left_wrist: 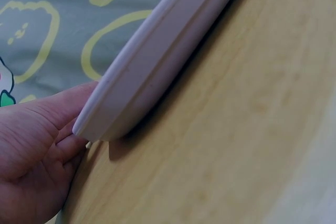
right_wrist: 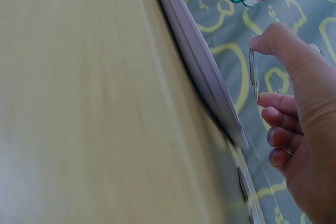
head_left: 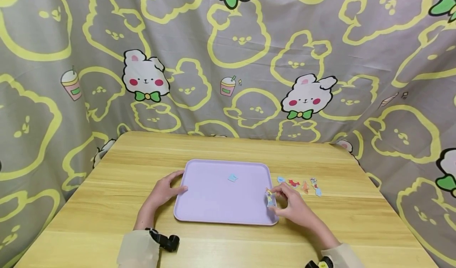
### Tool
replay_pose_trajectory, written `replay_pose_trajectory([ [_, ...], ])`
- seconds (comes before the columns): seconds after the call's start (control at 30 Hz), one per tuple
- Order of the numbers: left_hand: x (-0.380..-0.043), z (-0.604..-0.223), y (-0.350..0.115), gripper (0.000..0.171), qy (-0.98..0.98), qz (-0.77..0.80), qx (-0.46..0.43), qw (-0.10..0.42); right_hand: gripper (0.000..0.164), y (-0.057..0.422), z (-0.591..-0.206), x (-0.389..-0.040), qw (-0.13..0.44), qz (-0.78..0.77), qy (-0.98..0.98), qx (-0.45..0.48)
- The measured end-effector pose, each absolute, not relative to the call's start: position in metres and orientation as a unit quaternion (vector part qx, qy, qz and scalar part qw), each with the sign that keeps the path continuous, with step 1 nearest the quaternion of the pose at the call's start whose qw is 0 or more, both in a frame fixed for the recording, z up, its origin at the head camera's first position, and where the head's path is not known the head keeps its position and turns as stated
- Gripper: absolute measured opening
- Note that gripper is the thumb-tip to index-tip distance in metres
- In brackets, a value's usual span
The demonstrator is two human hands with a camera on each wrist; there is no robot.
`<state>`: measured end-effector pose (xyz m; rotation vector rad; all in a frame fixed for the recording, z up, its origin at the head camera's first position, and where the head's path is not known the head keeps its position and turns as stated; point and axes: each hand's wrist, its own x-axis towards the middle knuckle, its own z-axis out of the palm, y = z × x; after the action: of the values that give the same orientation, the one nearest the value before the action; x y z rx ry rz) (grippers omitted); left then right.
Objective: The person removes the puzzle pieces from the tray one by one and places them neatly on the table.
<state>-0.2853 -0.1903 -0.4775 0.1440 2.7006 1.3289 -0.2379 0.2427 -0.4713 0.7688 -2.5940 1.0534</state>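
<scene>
A lilac tray [head_left: 221,204] lies on the table. At its left side my left hand [head_left: 162,191] holds the rim, thumb over the edge and fingers at the outer wall, which the left wrist view shows close up. Above the tray's right edge, my right hand [head_left: 293,206] pinches a small flat printed cutout [head_left: 270,200] between thumb and forefinger. From the right wrist view that cutout [right_wrist: 252,66] is seen edge-on, thin and upright, with the other fingers curled below it. One light blue cutout [head_left: 232,177] lies on the tray's far half.
Right of the tray, several small cutouts lie on the wooden table [head_left: 221,246], among them a red one [head_left: 293,183] and an orange one [head_left: 305,187]. A grey curtain [head_left: 192,30] with cartoon animals hangs behind the table and along its sides.
</scene>
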Motion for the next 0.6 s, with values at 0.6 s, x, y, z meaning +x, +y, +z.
replay_pose_trajectory([
  [0.6,-0.286,-0.479,-0.190,0.065,0.896,0.436,0.048,0.063,0.038,0.290,-0.470,-0.231,0.114,0.324,-0.913,0.219],
])
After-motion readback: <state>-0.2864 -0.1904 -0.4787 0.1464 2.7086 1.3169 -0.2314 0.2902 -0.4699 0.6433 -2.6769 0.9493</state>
